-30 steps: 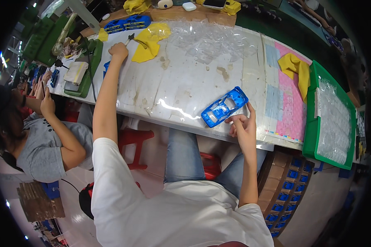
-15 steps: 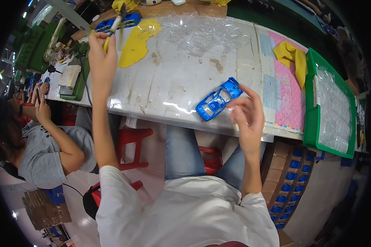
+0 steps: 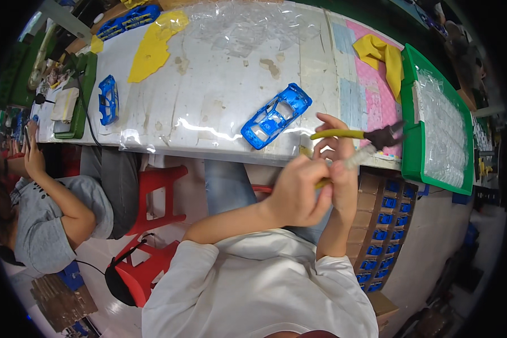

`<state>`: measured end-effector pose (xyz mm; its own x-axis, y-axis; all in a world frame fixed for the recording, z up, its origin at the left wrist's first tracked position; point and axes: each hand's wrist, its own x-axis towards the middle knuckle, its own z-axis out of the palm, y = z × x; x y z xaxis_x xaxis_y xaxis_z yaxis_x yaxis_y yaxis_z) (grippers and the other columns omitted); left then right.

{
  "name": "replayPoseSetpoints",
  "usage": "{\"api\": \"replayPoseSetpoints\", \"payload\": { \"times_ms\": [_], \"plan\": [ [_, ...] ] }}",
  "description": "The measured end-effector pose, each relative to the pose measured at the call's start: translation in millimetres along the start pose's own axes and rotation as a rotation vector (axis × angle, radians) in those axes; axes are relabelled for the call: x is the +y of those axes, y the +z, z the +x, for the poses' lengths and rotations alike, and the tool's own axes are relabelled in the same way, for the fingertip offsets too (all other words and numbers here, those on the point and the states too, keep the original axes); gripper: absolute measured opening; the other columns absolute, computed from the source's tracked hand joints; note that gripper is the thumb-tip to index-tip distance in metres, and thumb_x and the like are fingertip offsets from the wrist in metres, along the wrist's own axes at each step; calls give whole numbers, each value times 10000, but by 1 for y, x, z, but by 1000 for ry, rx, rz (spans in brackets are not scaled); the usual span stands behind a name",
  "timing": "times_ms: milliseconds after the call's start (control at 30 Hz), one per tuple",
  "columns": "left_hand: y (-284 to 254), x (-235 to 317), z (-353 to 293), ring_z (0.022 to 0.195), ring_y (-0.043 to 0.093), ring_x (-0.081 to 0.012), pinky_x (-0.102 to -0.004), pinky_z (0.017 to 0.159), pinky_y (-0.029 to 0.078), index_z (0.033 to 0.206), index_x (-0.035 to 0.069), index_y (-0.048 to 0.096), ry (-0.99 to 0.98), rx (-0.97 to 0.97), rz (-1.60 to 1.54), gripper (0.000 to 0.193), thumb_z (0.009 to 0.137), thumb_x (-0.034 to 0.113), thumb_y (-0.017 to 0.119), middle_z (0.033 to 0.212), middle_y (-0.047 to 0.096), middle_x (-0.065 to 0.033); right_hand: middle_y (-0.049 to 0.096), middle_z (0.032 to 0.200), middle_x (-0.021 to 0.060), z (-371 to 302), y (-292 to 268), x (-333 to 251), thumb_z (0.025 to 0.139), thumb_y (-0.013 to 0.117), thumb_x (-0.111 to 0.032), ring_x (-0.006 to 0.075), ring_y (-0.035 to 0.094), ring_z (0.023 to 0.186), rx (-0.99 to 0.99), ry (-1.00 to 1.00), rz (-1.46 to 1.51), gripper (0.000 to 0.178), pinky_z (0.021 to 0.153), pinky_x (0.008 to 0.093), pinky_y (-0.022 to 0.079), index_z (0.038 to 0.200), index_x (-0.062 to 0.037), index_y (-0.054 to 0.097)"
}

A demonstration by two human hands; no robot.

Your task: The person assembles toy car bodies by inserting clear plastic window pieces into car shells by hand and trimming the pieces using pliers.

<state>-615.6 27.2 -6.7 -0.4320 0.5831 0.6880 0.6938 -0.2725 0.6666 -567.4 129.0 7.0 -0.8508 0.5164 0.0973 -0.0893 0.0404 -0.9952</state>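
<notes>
My left hand is closed, its fingers gathered at the lower end of a pair of cutting pliers with yellow handles, one wrapped in white. My right hand crosses the same pliers, thumb against the wrapped handle and fingers around the other. The jaws point right, above the table's front edge. Just left of the hands, a blue toy car body with open window gaps lies on the table, touched by neither hand. Another blue toy car part rests on its side farther left.
Clear plastic pieces are heaped at the back of the table. Yellow cloths lie left and right. A green tray of clear parts stands at right. Below it, a brown divided box holds blue parts. A co-worker sits at left.
My left hand has brought the cutting pliers from the far left across to my right hand, which now meets them, away from the car body. The blue part at left has come into sight.
</notes>
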Motion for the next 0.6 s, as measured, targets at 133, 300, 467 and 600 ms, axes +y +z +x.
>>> {"api": "replayPoseSetpoints", "payload": {
  "times_ms": [133,300,467,600],
  "plan": [
    [32,-6,-4,727,476,-322,-405,662,391,921,-67,478,-28,103,-142,201,762,54,456,889,498,-185,497,973,110,-10,-8,-4,821,448,-309,119,480,805,15,79,39,481,717,240,400,1187,1,422],
    [27,14,-9,796,499,-318,-416,722,400,961,-22,537,-122,21,50,276,690,30,525,921,492,-154,545,1044,236,-3,-15,1,856,398,-188,171,548,731,-37,213,384,318,685,263,450,1072,39,452],
    [-41,-8,-11,991,448,-334,-451,820,353,1044,49,556,-189,66,637,414,665,201,626,1094,452,-176,559,995,204,13,-19,10,885,390,-212,153,539,727,-25,30,275,318,641,260,446,1049,46,479],
    [-55,-59,-12,1067,388,-369,-448,888,307,1054,64,562,-268,-82,671,452,668,280,659,1177,414,-206,561,902,88,33,-8,14,880,429,-193,90,500,754,-77,-119,118,284,662,213,377,1024,31,526]
  ]
}}
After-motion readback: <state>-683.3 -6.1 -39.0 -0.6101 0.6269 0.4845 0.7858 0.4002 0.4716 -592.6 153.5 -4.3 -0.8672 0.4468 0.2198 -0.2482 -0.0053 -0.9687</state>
